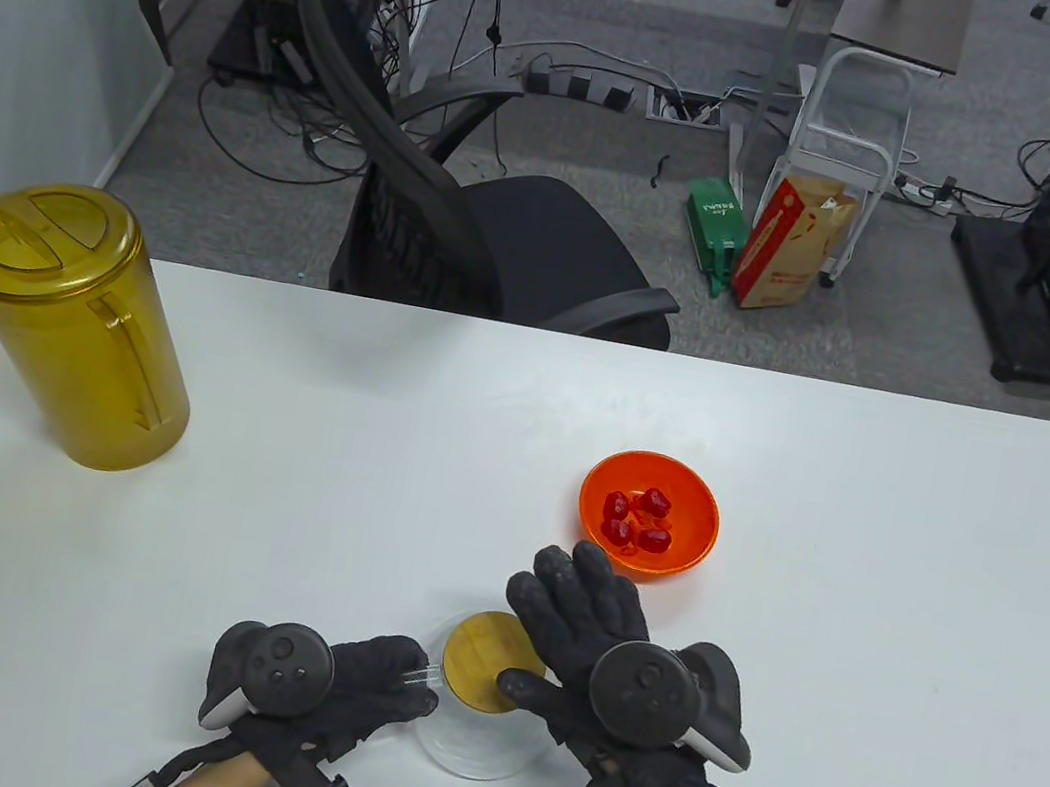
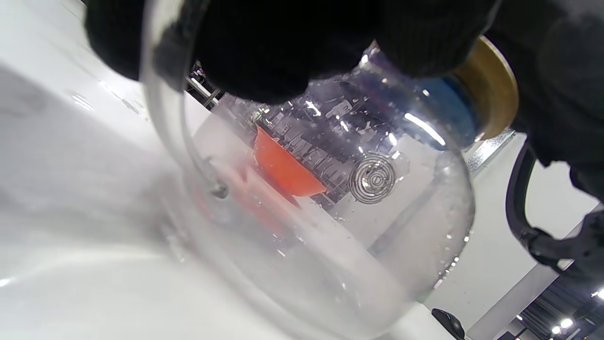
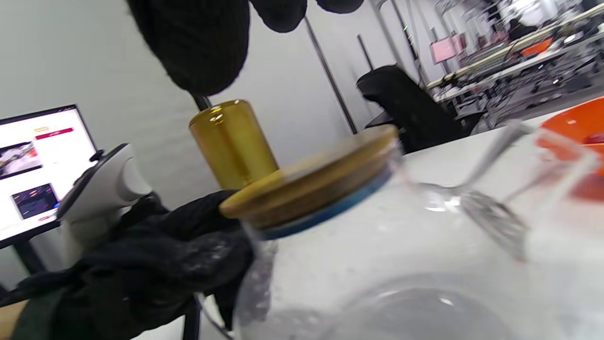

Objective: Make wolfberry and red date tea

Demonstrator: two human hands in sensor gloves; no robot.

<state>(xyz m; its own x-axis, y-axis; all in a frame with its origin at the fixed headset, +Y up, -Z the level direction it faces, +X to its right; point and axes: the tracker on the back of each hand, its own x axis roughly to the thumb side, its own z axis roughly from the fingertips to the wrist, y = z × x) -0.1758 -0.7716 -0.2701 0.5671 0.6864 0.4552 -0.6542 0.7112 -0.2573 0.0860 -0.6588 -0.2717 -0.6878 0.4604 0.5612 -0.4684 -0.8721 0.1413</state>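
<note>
Far left of the table (image 1: 876, 476), near its back left corner: amber pitcher (image 1: 75, 324), upright, lid on, handle turned toward the table's middle. It stands well apart from everything else — I judge the hot water comes from there later.

At the front edge, left of centre: my left hand (image 1: 351, 688) grips the glass handle of the teapot (image 1: 474, 740). The left wrist view shows my fingers (image 2: 264, 52) wrapped over the handle loop, with the coil strainer (image 2: 373, 178) visible through the wall at the spout. I hold it so the pot cannot slide or turn while the lid is worked.

Bamboo lid (image 1: 491, 675) sits in the pot's mouth; in the right wrist view it looks slightly tilted, blue seal ring showing beneath, though the camera's own tilt may account for that.

My right hand (image 1: 583, 637) lies over the lid's right side — fingers spread wide and flat beyond it, thumb at the lid's rim. Whether it actually grips the lid, I cannot tell.

Right of centre, just beyond my right fingertips: orange bowl (image 1: 647, 527) holding the red dates (image 1: 637, 517). No wolfberries that I can make out.

Open surface lies left of the pot and along the whole right side; room there to set the lid down. Pot is close to the front edge, so lift the lid straight up.
</note>
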